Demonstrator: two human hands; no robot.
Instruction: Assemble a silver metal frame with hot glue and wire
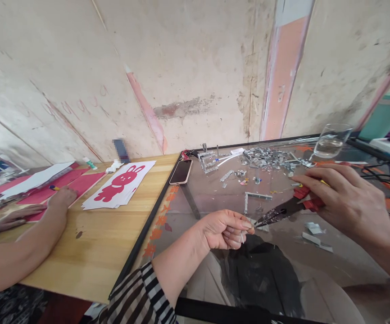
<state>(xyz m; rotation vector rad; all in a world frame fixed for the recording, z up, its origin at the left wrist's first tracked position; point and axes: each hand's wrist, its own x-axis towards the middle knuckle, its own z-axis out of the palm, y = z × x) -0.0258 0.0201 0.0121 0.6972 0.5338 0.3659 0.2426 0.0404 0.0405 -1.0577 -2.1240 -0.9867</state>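
Note:
My left hand (228, 229) is closed in a pinch above the glass table (211, 198). A small, thin, pale strip sticks out below its fingers; its exact kind is hard to make out. My right hand (346, 193) is wrapped round the red handles of a pair of pliers (281, 212). The dark, narrow jaws point left and reach the fingertips of my left hand, at the small piece. Just behind the jaws lies an L-shaped silvery strip (258, 196). Several flat silvery pieces (313, 228) lie to the right, below the pliers.
A pile of small metal pieces (265, 158) lies near the wall. A phone (181, 172) and a glass of water (332, 141) stand nearby, with black cables (384, 173) at right. On the wooden table, another person's hands (61, 198) work beside rabbit paper cut-outs (119, 184).

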